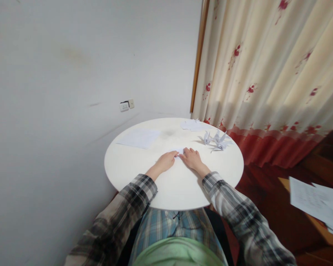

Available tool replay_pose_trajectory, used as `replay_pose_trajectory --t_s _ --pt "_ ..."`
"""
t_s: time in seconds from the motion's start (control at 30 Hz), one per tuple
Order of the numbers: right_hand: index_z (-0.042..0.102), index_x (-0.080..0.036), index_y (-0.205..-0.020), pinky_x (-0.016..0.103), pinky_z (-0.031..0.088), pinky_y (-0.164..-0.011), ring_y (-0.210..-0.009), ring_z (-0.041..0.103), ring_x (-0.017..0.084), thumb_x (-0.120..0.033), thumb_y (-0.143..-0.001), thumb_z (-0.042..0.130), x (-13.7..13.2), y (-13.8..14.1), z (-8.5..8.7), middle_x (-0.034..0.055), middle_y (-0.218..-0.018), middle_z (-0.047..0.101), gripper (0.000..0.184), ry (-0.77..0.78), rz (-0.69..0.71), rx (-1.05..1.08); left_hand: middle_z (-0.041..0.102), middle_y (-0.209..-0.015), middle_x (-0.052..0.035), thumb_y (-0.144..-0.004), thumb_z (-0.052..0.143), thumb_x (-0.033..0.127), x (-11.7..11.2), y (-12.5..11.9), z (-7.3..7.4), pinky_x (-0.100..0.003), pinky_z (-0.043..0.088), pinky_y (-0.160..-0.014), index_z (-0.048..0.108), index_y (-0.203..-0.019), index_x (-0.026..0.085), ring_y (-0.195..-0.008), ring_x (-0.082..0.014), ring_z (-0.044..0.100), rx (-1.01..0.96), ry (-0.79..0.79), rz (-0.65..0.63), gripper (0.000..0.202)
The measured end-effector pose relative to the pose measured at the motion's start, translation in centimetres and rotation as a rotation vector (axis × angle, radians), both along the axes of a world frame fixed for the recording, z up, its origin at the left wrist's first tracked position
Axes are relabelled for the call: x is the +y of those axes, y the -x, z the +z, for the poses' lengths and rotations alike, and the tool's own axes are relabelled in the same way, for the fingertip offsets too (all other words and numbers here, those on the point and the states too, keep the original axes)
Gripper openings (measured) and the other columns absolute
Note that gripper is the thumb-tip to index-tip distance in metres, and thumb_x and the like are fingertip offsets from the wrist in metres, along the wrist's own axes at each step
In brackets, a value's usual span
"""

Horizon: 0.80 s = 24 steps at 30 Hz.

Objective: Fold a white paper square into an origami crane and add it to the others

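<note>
My left hand [165,161] and my right hand [192,158] lie side by side on the round white table [144,170], both pressing on a small folded piece of white paper [178,150] that shows between and just beyond the fingertips. The left hand's fingers are curled together onto the paper's near edge. The right hand's fingers lie flat and stretched over the paper. Most of the paper is hidden under the hands.
Folded paper cranes [217,140] stand to the right of my hands. A flat white sheet [140,138] lies at the table's left, more white paper [191,125] at the far edge. A flowered curtain [266,74] hangs behind; loose sheets [316,201] lie at the right.
</note>
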State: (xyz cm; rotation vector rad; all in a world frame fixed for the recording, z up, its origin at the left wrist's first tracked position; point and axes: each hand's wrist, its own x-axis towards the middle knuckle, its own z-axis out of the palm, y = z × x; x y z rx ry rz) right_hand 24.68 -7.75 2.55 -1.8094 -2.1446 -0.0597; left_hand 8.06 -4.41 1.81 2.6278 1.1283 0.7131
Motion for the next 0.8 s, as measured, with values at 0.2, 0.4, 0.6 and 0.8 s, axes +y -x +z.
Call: replay_pose_trajectory --t_s 0.2,0.4,0.6,0.8 --pt "0.045 -0.014 -0.12 0.044 0.024 -0.094 -0.119 0.034 0.027 -0.048 -0.088 0.028 0.0 -0.2 -0.2 0.0147 -0.132 0.041 0.05 0.021 -0.06 -0.016 0.06 -0.111 -0.0101 -0.078 0.031 0.004 0.6 0.3 -0.2 -0.029 0.039 -0.092 0.054 -0.107 0.012 -0.104 -0.0169 0.055 -0.026 0.053 0.077 0.038" --pt "0.048 -0.014 -0.117 0.045 0.022 -0.095 -0.115 0.037 0.029 -0.05 -0.087 0.029 0.0 0.0 -0.3 0.0141 -0.129 0.044 0.051 -0.005 -0.103 -0.025 0.044 -0.132 -0.0129 -0.085 0.035 0.021 1.4 0.3 -1.2 -0.032 0.028 -0.103 0.044 -0.123 0.009 -0.123 -0.0193 0.039 0.073 0.065 0.049 0.041" --pt "0.048 -0.014 -0.116 0.045 0.022 -0.094 -0.115 0.038 0.028 -0.049 -0.087 0.03 -0.2 0.0 -0.3 0.0146 -0.129 0.044 0.049 -0.026 -0.108 -0.028 0.043 -0.132 -0.0113 -0.088 0.031 0.025 0.8 0.3 -0.4 -0.031 0.025 -0.104 0.046 -0.124 0.009 -0.125 -0.0182 0.036 0.11 0.073 0.04 0.042" --pt "0.056 -0.015 -0.103 0.043 0.022 -0.094 -0.106 0.044 0.025 -0.046 -0.088 0.032 -0.2 0.0 -0.3 0.0118 -0.111 0.058 0.042 -0.081 -0.081 -0.023 0.058 -0.117 -0.0096 -0.084 0.044 0.025 -0.1 0.5 1.1 -0.031 0.038 -0.092 0.059 -0.11 0.016 -0.108 -0.0219 0.053 0.134 0.017 0.168 0.032"
